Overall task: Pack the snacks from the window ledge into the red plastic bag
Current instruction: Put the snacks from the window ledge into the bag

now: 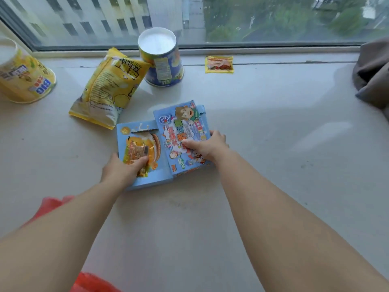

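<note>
Two blue snack boxes lie side by side on the pale ledge (pixel 273 144). My left hand (pixel 121 169) grips the near edge of the left box (pixel 139 152), thumb pressing a small clear snack packet (pixel 136 153) onto its top. My right hand (pixel 207 147) holds the cartoon-printed right box (pixel 182 131), thumb on top. Further back are a yellow snack bag (pixel 105 89), a blue upturned cup (pixel 162 60), a yellow cup (pixel 23 74) at far left and a small yellow sachet (pixel 219 64). The red plastic bag (pixel 52 204) shows under my left forearm.
The window pane and its frame (pixel 252 47) run along the back of the ledge. A grey cloth (pixel 372 74) bunches at the right edge. More red plastic (pixel 92 283) shows at the bottom left.
</note>
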A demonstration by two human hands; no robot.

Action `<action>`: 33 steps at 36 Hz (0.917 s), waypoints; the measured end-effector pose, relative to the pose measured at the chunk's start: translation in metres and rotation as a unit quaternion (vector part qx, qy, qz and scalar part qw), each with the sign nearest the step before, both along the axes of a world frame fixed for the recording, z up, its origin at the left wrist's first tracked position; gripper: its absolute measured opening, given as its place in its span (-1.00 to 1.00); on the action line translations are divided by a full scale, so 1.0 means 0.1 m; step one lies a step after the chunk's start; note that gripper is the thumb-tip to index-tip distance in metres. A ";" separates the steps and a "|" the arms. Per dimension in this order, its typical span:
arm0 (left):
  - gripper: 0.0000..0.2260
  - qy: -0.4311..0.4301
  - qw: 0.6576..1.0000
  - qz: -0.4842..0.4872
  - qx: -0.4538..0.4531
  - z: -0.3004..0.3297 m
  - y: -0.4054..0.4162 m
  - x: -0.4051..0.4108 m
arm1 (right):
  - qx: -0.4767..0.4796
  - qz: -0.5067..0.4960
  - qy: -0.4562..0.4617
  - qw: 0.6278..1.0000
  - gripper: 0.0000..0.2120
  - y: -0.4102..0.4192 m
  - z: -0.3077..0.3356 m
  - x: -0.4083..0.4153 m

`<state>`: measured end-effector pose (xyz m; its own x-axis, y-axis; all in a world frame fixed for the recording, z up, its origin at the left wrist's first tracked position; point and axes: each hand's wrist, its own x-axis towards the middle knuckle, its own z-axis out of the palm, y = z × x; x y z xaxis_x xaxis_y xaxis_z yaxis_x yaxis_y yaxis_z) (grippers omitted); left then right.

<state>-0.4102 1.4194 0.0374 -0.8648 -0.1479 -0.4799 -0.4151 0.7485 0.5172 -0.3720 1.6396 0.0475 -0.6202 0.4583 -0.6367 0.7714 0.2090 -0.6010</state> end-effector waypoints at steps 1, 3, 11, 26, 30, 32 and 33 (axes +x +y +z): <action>-0.42 -0.007 1.000 -0.001 0.000 0.03 -0.04 0.08 | 0.004 0.001 0.000 1.000 -0.03 -0.04 0.01 0.12; -0.41 -0.026 1.000 -0.006 0.001 0.09 -0.12 0.24 | 0.004 -0.004 -0.005 1.000 -0.03 -0.16 0.04 0.37; -0.43 -0.078 0.996 -0.001 0.046 0.27 -0.29 0.83 | -0.056 -0.053 -0.064 0.995 0.05 -0.34 0.16 1.22; -0.41 -0.008 0.990 -0.006 0.142 1.14 -0.38 1.62 | -0.234 -0.113 0.071 0.963 -0.38 -0.34 1.05 2.12; -0.39 0.040 0.987 0.003 0.152 1.41 -0.61 1.83 | -0.214 -0.090 0.125 0.965 -0.32 -0.57 1.35 2.26; -0.36 0.060 0.986 0.011 0.155 1.55 -0.76 1.95 | -0.209 -0.095 0.151 0.961 -0.35 -0.75 1.49 2.34; -0.36 0.074 0.985 0.018 0.158 1.61 -0.83 1.99 | -0.209 -0.100 0.164 0.959 -0.35 -0.85 1.57 2.37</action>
